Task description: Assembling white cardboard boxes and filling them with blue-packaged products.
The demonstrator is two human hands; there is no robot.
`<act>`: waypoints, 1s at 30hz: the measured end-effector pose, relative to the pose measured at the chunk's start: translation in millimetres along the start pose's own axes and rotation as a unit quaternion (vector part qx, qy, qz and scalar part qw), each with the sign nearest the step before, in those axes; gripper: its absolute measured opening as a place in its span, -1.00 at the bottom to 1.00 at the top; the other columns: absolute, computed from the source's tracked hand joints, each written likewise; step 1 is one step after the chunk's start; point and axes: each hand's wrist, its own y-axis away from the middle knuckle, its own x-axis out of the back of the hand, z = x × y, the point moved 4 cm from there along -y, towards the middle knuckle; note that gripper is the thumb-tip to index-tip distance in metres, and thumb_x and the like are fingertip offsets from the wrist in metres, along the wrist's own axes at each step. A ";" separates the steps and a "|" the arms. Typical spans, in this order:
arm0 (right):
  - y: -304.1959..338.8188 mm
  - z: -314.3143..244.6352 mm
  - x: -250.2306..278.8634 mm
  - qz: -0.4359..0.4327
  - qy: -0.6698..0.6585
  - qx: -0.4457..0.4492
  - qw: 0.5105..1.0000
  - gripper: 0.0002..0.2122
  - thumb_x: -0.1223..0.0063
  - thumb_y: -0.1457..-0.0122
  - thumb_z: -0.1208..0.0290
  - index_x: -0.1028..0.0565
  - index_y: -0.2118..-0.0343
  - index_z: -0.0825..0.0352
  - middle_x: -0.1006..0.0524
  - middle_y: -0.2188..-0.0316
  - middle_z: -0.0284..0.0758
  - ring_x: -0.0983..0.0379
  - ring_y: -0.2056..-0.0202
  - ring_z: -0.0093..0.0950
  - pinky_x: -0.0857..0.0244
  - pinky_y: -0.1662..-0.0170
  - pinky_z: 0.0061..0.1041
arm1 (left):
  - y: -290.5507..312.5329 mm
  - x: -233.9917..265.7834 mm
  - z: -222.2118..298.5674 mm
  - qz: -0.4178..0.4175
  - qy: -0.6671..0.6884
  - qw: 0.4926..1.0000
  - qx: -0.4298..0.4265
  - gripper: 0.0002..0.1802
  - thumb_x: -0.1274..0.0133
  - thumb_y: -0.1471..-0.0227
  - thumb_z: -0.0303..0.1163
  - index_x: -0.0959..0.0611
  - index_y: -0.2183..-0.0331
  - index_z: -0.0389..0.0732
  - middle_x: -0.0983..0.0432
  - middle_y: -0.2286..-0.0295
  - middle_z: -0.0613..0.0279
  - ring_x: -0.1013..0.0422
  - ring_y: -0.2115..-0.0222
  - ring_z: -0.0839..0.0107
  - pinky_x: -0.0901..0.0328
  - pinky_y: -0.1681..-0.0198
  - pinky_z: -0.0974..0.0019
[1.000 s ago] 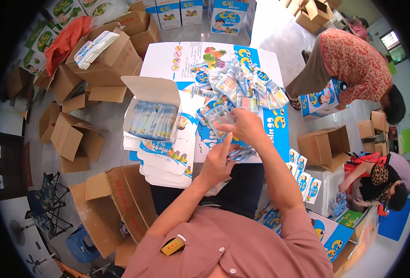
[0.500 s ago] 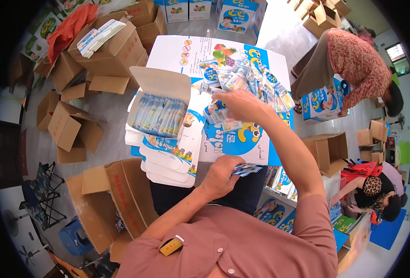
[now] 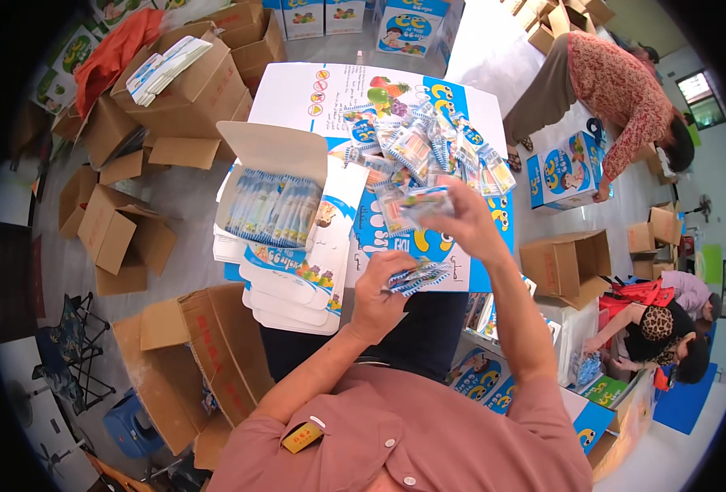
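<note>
My left hand is closed round a small bunch of clear-and-blue sachets near the front edge of the printed cardboard surface. Above and to its right, my right hand pinches one sachet, slightly blurred by motion. Farther back lies a loose pile of similar sachets, with pinkish and yellowish sticks showing inside some. To the left stands a white display box with its lid up, holding a row of upright sachets. It rests on a stack of flat printed cartons.
Open brown cartons crowd the left, with another large one near my left arm. A brown box stands at right. One person bends over a blue-and-white box; another person sits lower right.
My right hand has come back from the pile toward me with a sachet. My left hand has risen slightly over the surface, still gripping its bunch. The bending person has shifted a little.
</note>
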 end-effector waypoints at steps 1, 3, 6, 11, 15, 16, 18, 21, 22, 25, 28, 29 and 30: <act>17.6 17.6 0.2 0.050 -0.168 -0.047 0.983 -0.64 -0.26 0.01 0.65 -0.53 0.09 0.33 -0.61 0.18 -0.32 -0.51 0.10 -0.47 -0.34 -0.04 -0.41 | -3.1 -2.1 0.2 -0.006 -0.016 1.000 -0.017 -0.57 -0.27 0.03 -0.64 -0.50 0.10 -0.26 -0.50 0.19 0.07 -0.47 0.12 0.22 -0.36 0.03 0.28; 48.6 59.2 -13.4 0.068 -0.193 -0.046 0.978 -0.66 -0.21 -0.07 0.57 -0.49 0.05 0.37 -0.59 0.14 -0.30 -0.50 0.09 -0.47 -0.33 -0.06 -0.41 | -2.7 -10.4 -16.3 -0.012 -0.026 1.000 -0.011 -0.53 -0.27 0.03 -0.64 -0.47 0.07 -0.26 -0.46 0.13 0.04 -0.46 0.10 0.20 -0.36 0.02 0.27; 69.8 102.4 -27.1 0.107 -0.264 -0.040 0.958 -0.71 -0.05 -0.21 0.43 -0.46 0.03 0.40 -0.56 0.14 -0.35 -0.45 0.13 -0.53 -0.30 -0.01 -0.52 | -1.4 -26.6 -33.2 -0.027 -0.049 0.998 0.002 -0.44 -0.27 0.03 -0.63 -0.41 -0.01 -0.25 -0.40 0.03 -0.03 -0.44 0.06 0.16 -0.35 0.00 0.26; 72.2 103.0 -44.4 0.120 -0.265 0.033 0.956 -0.65 0.24 -0.29 0.35 -0.37 -0.07 0.38 -0.47 0.06 -0.30 -0.40 0.09 -0.53 -0.28 0.02 -0.58 | -6.0 -35.4 -27.9 0.021 -0.064 0.998 -0.009 -0.29 -0.22 -0.04 -0.61 -0.25 -0.16 -0.27 -0.33 -0.05 -0.10 -0.40 -0.02 0.07 -0.29 -0.12 0.18; 67.4 77.7 -69.7 0.071 -0.310 0.040 0.947 -0.59 0.24 -0.30 0.34 -0.26 -0.17 0.38 -0.41 -0.03 -0.21 -0.37 -0.04 -0.46 -0.26 -0.12 -0.45 | 4.6 -41.1 -35.9 -0.014 0.032 0.995 0.090 -0.19 -0.23 -0.04 -0.59 -0.17 -0.23 -0.26 -0.30 -0.07 -0.10 -0.40 -0.03 0.11 -0.32 -0.11 0.19; 68.5 81.5 -71.8 0.069 -0.293 0.062 0.951 -0.56 0.19 -0.29 0.34 -0.23 -0.21 0.37 -0.39 -0.07 -0.21 -0.38 -0.06 -0.44 -0.23 -0.19 -0.40 | 6.4 -41.5 -37.8 -0.010 0.054 0.992 0.110 -0.18 -0.24 -0.04 -0.59 -0.17 -0.23 -0.27 -0.31 -0.06 -0.10 -0.41 -0.03 0.12 -0.33 -0.10 0.20; 71.4 77.0 -66.5 0.064 -0.224 0.064 0.970 -0.57 0.18 -0.29 0.34 -0.25 -0.20 0.37 -0.40 -0.06 -0.20 -0.38 -0.05 -0.43 -0.23 -0.18 -0.39 | 10.6 -41.3 -42.4 -0.007 0.077 0.989 0.129 -0.18 -0.25 -0.04 -0.59 -0.17 -0.24 -0.27 -0.31 -0.06 -0.09 -0.41 -0.04 0.12 -0.34 -0.09 0.20; 74.5 70.7 -39.2 0.056 -0.044 0.080 0.994 -0.53 0.07 -0.26 0.23 -0.32 -0.16 0.41 -0.46 -0.04 -0.16 -0.41 -0.06 -0.37 -0.26 -0.15 -0.37 | 14.4 -33.9 -50.5 0.042 0.007 0.993 0.113 -0.17 -0.27 -0.01 -0.60 -0.21 -0.23 -0.27 -0.37 -0.03 -0.03 -0.43 -0.01 0.18 -0.38 -0.03 0.23; 72.6 71.0 -12.9 0.065 -0.005 0.093 0.994 -0.47 -0.02 -0.23 0.14 -0.34 -0.13 0.45 -0.49 -0.03 -0.13 -0.43 -0.08 -0.31 -0.28 -0.14 -0.37 | 13.8 -32.4 -51.4 0.044 0.006 0.993 0.111 -0.17 -0.27 -0.01 -0.60 -0.21 -0.23 -0.27 -0.37 -0.03 -0.03 -0.43 -0.01 0.18 -0.38 -0.03 0.23; 39.4 66.5 83.6 0.302 0.112 -0.003 0.947 -0.47 -0.03 -0.23 0.18 -0.36 -0.15 0.50 -0.49 -0.06 -0.05 -0.38 -0.13 -0.16 -0.20 -0.21 -0.30 | 13.1 -35.5 -43.9 0.008 0.019 0.994 0.109 -0.23 -0.28 0.05 -0.67 -0.27 -0.15 -0.27 -0.41 0.08 0.03 -0.43 -0.01 0.19 -0.39 -0.04 0.23; -7.4 102.7 151.6 0.351 0.282 0.029 0.892 -0.44 -0.05 -0.22 0.21 -0.33 -0.18 0.52 -0.46 -0.09 0.04 -0.37 -0.14 -0.07 -0.16 -0.25 -0.24 | 6.5 -36.1 -37.3 -0.025 -0.066 0.997 0.006 -0.27 -0.29 0.10 -0.68 -0.32 -0.09 -0.26 -0.43 0.11 0.02 -0.45 0.03 0.13 -0.38 -0.03 0.20; -15.7 117.3 161.9 0.333 0.386 0.029 0.860 -0.43 -0.05 -0.22 0.21 -0.32 -0.19 0.53 -0.45 -0.09 0.09 -0.36 -0.14 -0.03 -0.15 -0.26 -0.21 | 3.4 -38.1 -34.0 -0.041 -0.108 0.992 -0.046 -0.29 -0.30 0.12 -0.68 -0.34 -0.06 -0.26 -0.45 0.13 0.01 -0.46 0.04 0.10 -0.38 -0.03 0.18; -26.7 124.3 154.4 0.327 0.383 0.036 0.863 -0.43 -0.05 -0.22 0.21 -0.32 -0.19 0.53 -0.45 -0.09 0.09 -0.36 -0.14 -0.03 -0.15 -0.26 -0.21 | 2.8 -32.8 -35.2 -0.033 -0.116 0.992 -0.045 -0.29 -0.30 0.12 -0.68 -0.34 -0.06 -0.26 -0.45 0.13 0.01 -0.46 0.04 0.10 -0.38 -0.03 0.18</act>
